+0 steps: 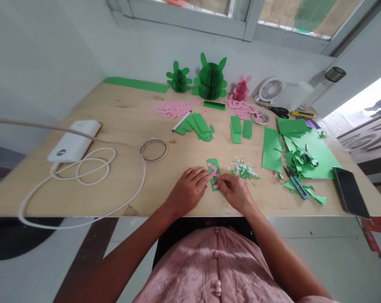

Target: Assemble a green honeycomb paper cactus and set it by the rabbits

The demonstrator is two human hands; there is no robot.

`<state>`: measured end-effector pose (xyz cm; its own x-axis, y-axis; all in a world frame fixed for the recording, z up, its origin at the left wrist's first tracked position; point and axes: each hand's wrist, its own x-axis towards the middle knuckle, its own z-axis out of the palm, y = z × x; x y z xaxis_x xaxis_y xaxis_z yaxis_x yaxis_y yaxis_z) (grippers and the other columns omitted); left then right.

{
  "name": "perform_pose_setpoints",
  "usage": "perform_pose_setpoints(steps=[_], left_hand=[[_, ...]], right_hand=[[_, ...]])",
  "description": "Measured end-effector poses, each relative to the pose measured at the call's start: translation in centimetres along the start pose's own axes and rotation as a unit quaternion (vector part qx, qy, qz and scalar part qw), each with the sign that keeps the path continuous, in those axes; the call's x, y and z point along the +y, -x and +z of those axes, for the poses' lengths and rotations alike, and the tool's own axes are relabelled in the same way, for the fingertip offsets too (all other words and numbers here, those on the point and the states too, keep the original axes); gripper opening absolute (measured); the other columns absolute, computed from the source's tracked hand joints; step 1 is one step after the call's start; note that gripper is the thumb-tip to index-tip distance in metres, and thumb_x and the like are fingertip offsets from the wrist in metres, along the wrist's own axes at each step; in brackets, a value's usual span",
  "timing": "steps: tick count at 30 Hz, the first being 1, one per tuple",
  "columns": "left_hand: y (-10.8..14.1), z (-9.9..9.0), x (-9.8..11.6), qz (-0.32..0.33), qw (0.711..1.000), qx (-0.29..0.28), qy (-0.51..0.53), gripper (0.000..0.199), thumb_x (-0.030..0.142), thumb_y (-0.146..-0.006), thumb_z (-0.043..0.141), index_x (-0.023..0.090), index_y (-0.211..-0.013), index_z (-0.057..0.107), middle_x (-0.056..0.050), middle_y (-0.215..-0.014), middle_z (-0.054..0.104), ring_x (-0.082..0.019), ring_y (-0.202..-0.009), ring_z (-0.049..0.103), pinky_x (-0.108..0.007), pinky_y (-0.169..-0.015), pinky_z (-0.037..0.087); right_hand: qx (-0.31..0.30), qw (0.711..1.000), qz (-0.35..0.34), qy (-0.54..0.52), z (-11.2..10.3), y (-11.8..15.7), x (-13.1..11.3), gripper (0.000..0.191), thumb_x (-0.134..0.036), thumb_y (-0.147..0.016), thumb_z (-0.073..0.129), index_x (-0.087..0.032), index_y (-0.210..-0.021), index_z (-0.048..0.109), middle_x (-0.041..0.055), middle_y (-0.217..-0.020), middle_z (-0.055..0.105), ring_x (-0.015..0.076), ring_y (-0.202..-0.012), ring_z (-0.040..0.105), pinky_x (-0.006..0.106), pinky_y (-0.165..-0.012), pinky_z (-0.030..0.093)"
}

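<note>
A small green paper strip [213, 161] lies on the table in front of me, with a curved pink paper cutout [212, 168] on top of it. My left hand [190, 185] rests flat with fingers stretched out, its fingertips on the cutout and the strip's left edge. At the strip's lower right, the fingers of my right hand [234, 189] are pinched together beside the pink paper's lower end. Whatever sits between those fingertips is too small to make out. Just right of the strip is a pile of tiny green and white paper scraps [244, 169].
Pink cutouts [174, 109], green rectangles [199, 124] and folded paper figures [211, 82] stand or lie farther back. To the right are green sheets [323, 147], blue snips [296, 183] and a phone [350, 191]. A white power bank [73, 141] with a looped cable occupies the left.
</note>
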<state>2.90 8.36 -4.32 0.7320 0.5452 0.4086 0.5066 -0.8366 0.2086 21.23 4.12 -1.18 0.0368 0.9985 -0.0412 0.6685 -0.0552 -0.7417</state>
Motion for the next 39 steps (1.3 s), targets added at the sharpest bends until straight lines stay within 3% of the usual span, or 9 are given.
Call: perform_pose_setpoints(steps=[7,10,13,16,19,22,30,39], left_hand=[[0.0,-0.1,0.1,0.014,1.000,0.001,-0.018,0.029,0.016,-0.094,0.044,0.014,-0.116,0.063,-0.009,-0.124,0.064,-0.023,-0.118,0.055,-0.043,-0.104,0.041],[0.0,0.0,0.0,0.016,1.000,0.008,-0.021,0.028,0.016,-0.093,0.044,0.015,-0.114,0.064,-0.008,-0.124,0.065,-0.023,-0.118,0.055,-0.043,-0.103,0.041],[0.0,0.1,-0.1,0.016,1.000,0.007,-0.022,0.029,0.015,-0.093,0.044,0.015,-0.114,0.064,-0.008,-0.124,0.064,-0.023,-0.118,0.055,-0.043,-0.104,0.041],[0.1,0.1,-0.1,0.016,1.000,0.002,-0.021,0.030,0.015,-0.093,0.044,0.016,-0.116,0.064,-0.008,-0.125,0.064,-0.023,-0.118,0.054,-0.043,-0.104,0.041],[0.1,0.0,-0.1,0.018,1.000,0.001,-0.020,0.030,0.016,-0.093,0.044,0.016,-0.117,0.063,-0.009,-0.125,0.064,-0.023,-0.118,0.054,-0.043,-0.104,0.041],[0.0,-0.1,0.0,0.019,1.000,0.003,-0.019,0.030,0.017,-0.093,0.045,0.015,-0.117,0.063,-0.009,-0.125,0.064,-0.023,-0.118,0.054,-0.043,-0.104,0.041],[0.0,-0.3,0.0,0.016,1.000,-0.009,-0.013,0.032,0.018,-0.094,0.043,0.014,-0.119,0.062,-0.009,-0.126,0.063,-0.024,-0.120,0.053,-0.043,-0.105,0.040],[0.1,-0.3,0.0,0.009,1.000,-0.018,-0.011,0.032,0.018,-0.094,0.042,0.015,-0.120,0.061,-0.009,-0.127,0.062,-0.023,-0.121,0.052,-0.043,-0.106,0.040]], right_hand=[[-0.002,0.999,-0.029,0.020,0.1,-0.1,0.0,0.020,-0.019,-0.083,0.050,-0.017,-0.077,0.069,0.0009,-0.066,0.067,0.0114,-0.056,0.054,0.021,-0.054,0.037],[-0.010,0.999,-0.034,0.027,-0.3,0.3,0.0,0.020,-0.019,-0.084,0.052,-0.018,-0.091,0.070,0.0001,-0.067,0.067,0.0122,-0.056,0.057,0.022,-0.054,0.040],[0.031,0.997,-0.038,0.057,-1.0,1.0,0.2,0.022,-0.021,-0.086,0.052,-0.019,-0.101,0.069,0.0019,-0.075,0.070,0.0138,-0.060,0.060,0.024,-0.058,0.044],[0.082,0.988,-0.090,0.096,-1.5,1.5,0.5,0.021,-0.022,-0.089,0.050,-0.020,-0.099,0.068,0.0056,-0.087,0.071,0.0177,-0.074,0.064,0.028,-0.068,0.050],[0.068,0.975,-0.173,0.121,-1.5,1.7,1.0,0.021,-0.019,-0.091,0.049,-0.020,-0.100,0.067,0.0077,-0.096,0.071,0.0208,-0.089,0.064,0.033,-0.080,0.051],[0.053,0.967,-0.212,0.132,-1.1,1.7,1.3,0.023,-0.017,-0.091,0.049,-0.018,-0.106,0.066,0.0091,-0.102,0.070,0.0218,-0.093,0.062,0.037,-0.085,0.051],[0.041,0.958,-0.231,0.163,-0.6,1.9,2.0,0.029,-0.019,-0.092,0.050,-0.019,-0.118,0.063,0.0097,-0.112,0.068,0.0238,-0.103,0.059,0.043,-0.091,0.049],[0.059,0.953,-0.227,0.193,0.0,2.0,1.9,0.026,-0.024,-0.094,0.051,-0.019,-0.116,0.065,0.0104,-0.110,0.068,0.0244,-0.101,0.059,0.042,-0.087,0.049]])
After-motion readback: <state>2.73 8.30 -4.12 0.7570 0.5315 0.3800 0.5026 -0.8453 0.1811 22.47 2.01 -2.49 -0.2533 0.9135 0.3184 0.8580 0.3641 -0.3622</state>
